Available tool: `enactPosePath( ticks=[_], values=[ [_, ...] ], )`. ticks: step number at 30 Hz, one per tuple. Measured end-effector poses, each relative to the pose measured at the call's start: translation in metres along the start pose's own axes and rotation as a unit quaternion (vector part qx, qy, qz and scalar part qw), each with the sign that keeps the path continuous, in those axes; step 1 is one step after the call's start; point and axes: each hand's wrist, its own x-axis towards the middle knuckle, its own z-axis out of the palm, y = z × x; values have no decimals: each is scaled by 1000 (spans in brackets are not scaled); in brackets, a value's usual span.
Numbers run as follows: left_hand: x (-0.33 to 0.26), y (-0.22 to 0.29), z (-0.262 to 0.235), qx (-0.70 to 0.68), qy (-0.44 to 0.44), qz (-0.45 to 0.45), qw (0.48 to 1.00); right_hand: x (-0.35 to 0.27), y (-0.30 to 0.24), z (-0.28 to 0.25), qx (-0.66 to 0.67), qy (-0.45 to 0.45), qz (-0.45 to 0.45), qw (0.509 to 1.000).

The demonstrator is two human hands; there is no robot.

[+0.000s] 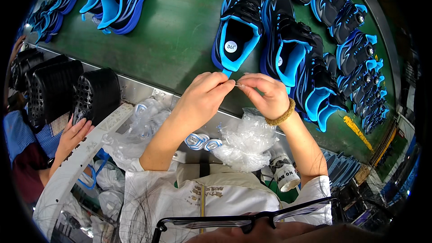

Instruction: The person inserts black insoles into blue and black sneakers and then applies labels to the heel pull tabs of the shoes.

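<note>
Head view. The left hand [203,95] and the right hand [265,93] meet just above the centre of the frame, fingertips facing each other, each with thumb and forefinger pressed together in a pinch. Between the two pinches runs a thin pale strand [237,85], too fine to identify, held taut from the left fingertips at 9 o'clock to the right fingertips at 3 o'clock. A beaded wristband [282,115] circles the right wrist. At 12 o'clock from the hands, just beyond the strand, a blue-and-black shoe [238,27] lies on the green belt [180,27], its heel tab nearly touching the left fingertips; a second such shoe [288,40] lies at 1 o'clock, and further pairs run toward 2 o'clock. At 6 o'clock from the right hand sits a crumpled clear plastic bag [246,139], with small blue-and-white parts [200,141] beside it at 7 o'clock. At 9 o'clock, well apart, another person's hand [74,135] rests against black perforated moulds [67,92].
</note>
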Motion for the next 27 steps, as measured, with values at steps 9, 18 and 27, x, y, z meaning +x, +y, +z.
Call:
enactPosePath(
  ticks=[9,18,27],
  values=[
    [-2,0,4,0,11,-3,1000,-1,0,2,20,-5,12,1000],
    [0,2,7,-18,7,-2,1000,-3,1,3,55,-20,54,997],
    [2,-4,4,36,-35,76,996,0,6,7,112,-15,91,989]
  ],
)
